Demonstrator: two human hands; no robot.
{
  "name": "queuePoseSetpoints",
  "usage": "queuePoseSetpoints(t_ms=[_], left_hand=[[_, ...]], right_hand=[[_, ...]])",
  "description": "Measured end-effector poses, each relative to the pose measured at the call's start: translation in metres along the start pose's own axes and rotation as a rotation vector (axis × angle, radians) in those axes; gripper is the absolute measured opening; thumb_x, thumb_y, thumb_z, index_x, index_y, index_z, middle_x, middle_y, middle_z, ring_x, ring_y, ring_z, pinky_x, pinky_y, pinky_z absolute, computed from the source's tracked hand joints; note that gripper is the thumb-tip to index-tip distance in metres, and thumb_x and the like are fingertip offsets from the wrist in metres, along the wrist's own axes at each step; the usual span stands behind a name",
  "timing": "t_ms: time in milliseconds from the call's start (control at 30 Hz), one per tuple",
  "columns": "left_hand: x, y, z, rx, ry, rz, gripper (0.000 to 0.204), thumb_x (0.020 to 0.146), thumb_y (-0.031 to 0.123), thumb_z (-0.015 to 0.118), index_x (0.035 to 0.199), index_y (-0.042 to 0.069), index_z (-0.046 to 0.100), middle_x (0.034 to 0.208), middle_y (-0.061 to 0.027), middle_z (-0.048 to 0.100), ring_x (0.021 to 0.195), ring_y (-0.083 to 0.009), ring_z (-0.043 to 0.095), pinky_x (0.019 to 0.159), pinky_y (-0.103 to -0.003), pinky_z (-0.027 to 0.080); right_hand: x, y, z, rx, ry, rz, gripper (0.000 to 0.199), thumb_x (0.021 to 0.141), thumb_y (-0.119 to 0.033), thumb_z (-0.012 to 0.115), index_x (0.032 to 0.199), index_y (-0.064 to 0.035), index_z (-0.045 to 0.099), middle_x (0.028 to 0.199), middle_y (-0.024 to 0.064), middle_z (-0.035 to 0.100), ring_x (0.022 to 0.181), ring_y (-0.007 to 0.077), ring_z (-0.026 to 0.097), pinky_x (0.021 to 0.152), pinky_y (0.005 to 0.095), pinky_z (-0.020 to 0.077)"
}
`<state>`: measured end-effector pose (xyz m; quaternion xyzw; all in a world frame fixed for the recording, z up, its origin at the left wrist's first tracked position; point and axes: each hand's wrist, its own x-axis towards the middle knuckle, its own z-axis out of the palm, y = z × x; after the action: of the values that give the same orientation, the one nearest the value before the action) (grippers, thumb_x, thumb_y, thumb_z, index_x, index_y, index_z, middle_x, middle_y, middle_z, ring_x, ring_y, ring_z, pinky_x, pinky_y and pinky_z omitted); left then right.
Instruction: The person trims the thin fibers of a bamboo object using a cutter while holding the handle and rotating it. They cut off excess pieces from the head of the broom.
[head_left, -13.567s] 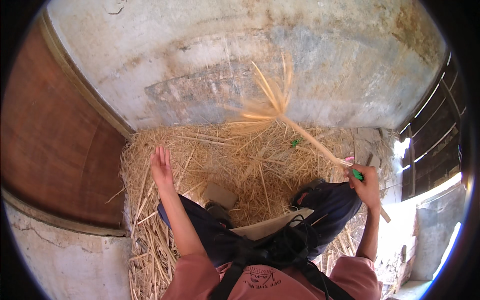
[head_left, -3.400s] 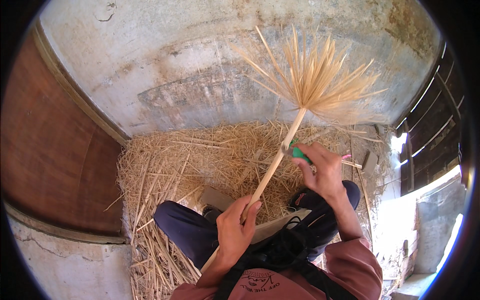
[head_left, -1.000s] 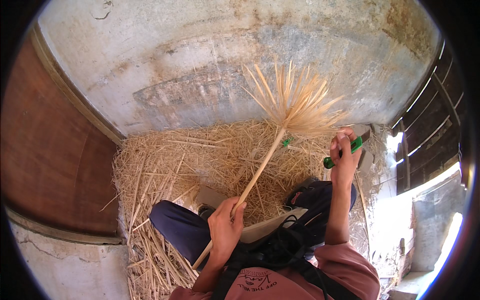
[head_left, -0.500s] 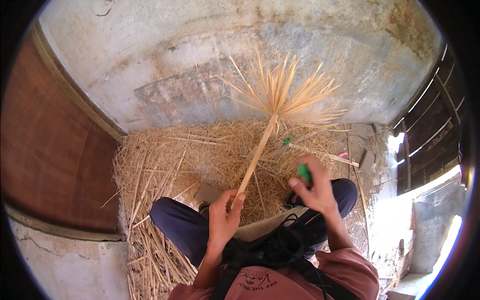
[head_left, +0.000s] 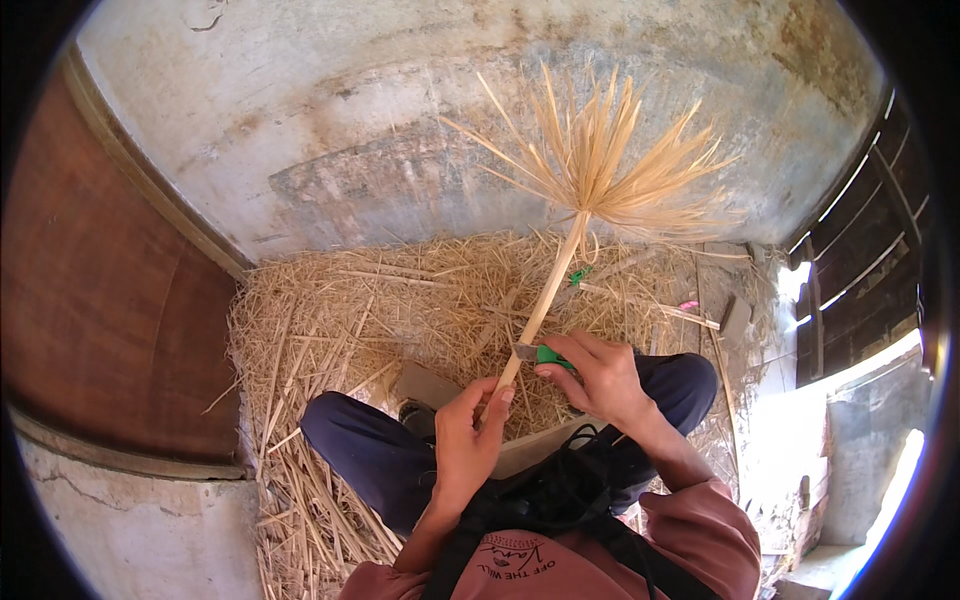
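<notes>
A pale wooden stick [head_left: 553, 285] slants up and away from me, its far end fanned out into a tuft of thin shavings [head_left: 600, 165]. My left hand [head_left: 470, 432] pinches the stick's near end between thumb and fingers. Wrapped in my right hand [head_left: 605, 382] is a knife with a green handle [head_left: 552, 357]. Its short grey blade [head_left: 525, 351] lies against the stick, a little above my left fingers. A loose curl of shaving hangs just below the tuft.
Shavings and thin strips [head_left: 450, 300] cover the floor around my crossed legs. A green scrap [head_left: 578, 276] and a pink scrap [head_left: 688, 305] lie among them. A stained wall [head_left: 400, 130] stands ahead, a brown wooden panel [head_left: 110, 290] at left, dark slats [head_left: 870, 240] at right.
My right hand has moved left and brought the knife blade onto the stick. My left hand and the stick have shifted slightly right, the tuft rising a little.
</notes>
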<state>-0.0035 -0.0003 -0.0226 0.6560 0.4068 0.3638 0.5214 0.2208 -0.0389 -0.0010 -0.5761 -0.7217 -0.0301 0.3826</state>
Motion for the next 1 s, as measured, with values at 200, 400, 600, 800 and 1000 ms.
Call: queuePoseSetpoints(t_ms=[200, 400, 600, 800, 1000], left_hand=[[-0.004, 0.013, 0.0, 0.193, 0.056, 0.047, 0.021, 0.108, 0.017, 0.072, 0.115, -0.003, 0.075, 0.084, -0.015, 0.073, 0.065, -0.0188, 0.065, 0.059, -0.034, 0.048], [-0.003, 0.007, 0.001, 0.184, 0.093, 0.118, 0.021, 0.108, 0.017, 0.073, 0.118, -0.001, 0.077, 0.077, -0.0033, 0.071, 0.064, -0.0045, 0.057, 0.054, -0.026, 0.042], [-0.003, 0.019, 0.0, 0.209, 0.085, 0.073, 0.022, 0.108, 0.018, 0.072, 0.115, -0.002, 0.075, 0.082, -0.0151, 0.071, 0.061, -0.0195, 0.06, 0.055, -0.033, 0.047], [-0.006, 0.013, -0.001, 0.262, 0.097, 0.104, 0.022, 0.108, 0.018, 0.073, 0.115, -0.002, 0.076, 0.076, -0.0072, 0.068, 0.059, -0.0097, 0.052, 0.053, -0.03, 0.039], [-0.011, 0.01, 0.0, 0.276, 0.1, 0.078, 0.02, 0.108, 0.018, 0.073, 0.113, -0.001, 0.076, 0.076, -0.0103, 0.069, 0.057, -0.0144, 0.054, 0.053, -0.032, 0.042]], right_hand=[[0.008, 0.011, -0.006, -0.046, 0.039, 0.024, 0.032, 0.094, -0.028, 0.085, 0.117, -0.007, 0.076, 0.091, 0.0072, 0.072, 0.068, 0.0287, 0.073, 0.055, 0.0405, 0.0567], [0.008, 0.006, -0.004, -0.054, 0.034, -0.034, 0.031, 0.095, -0.028, 0.085, 0.117, -0.0076, 0.076, 0.09, 0.0066, 0.071, 0.067, 0.0273, 0.072, 0.055, 0.0402, 0.0561], [0.005, 0.01, -0.004, -0.066, 0.008, 0.006, 0.03, 0.094, -0.027, 0.086, 0.114, -0.0079, 0.077, 0.09, 0.0072, 0.072, 0.068, 0.0273, 0.073, 0.054, 0.0395, 0.0557], [0.016, 0.028, -0.008, -0.067, 0.1, 0.037, 0.027, 0.093, -0.025, 0.086, 0.111, -0.0071, 0.078, 0.089, 0.0091, 0.076, 0.067, 0.0306, 0.073, 0.058, 0.0407, 0.0572], [0.016, 0.047, 0.0, -0.067, 0.144, 0.054, 0.023, 0.095, -0.023, 0.084, 0.111, -0.008, 0.079, 0.095, 0.0125, 0.079, 0.069, 0.0352, 0.074, 0.062, 0.0432, 0.0581]])
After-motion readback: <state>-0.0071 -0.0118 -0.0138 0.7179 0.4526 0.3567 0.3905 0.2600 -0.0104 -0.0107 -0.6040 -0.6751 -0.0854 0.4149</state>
